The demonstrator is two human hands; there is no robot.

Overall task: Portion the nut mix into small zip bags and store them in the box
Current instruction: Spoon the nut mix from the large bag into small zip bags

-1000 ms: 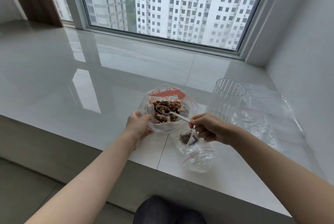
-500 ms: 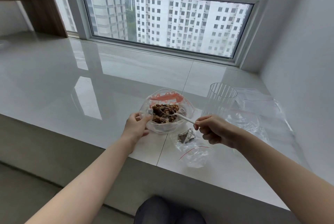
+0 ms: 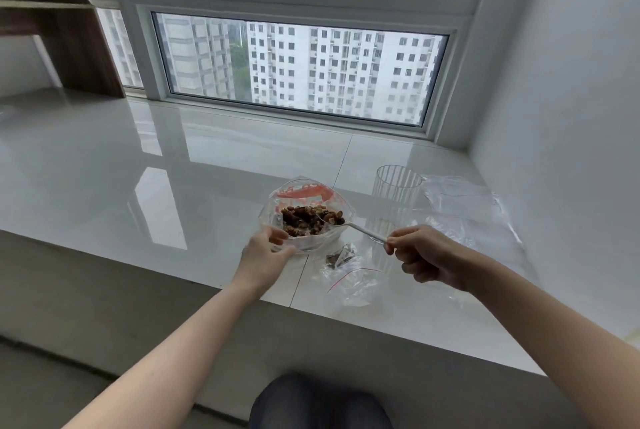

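Head view. Left hand [image 3: 265, 253] grips the near rim of the large open bag [image 3: 308, 217] of brown nut mix [image 3: 303, 219] on the glossy white sill [image 3: 138, 186]. Right hand [image 3: 420, 257], fingers curled, pinches the handle of a white plastic spoon [image 3: 349, 224], its loaded bowl above the mix. A small zip bag [image 3: 349, 269], red-lined and holding a few pieces, lies between the hands, just beside the large bag.

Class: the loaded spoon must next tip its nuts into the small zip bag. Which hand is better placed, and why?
The right hand: it already grips the spoon, and the small zip bag lies just below it. The left hand holds the big nut-mix bag.
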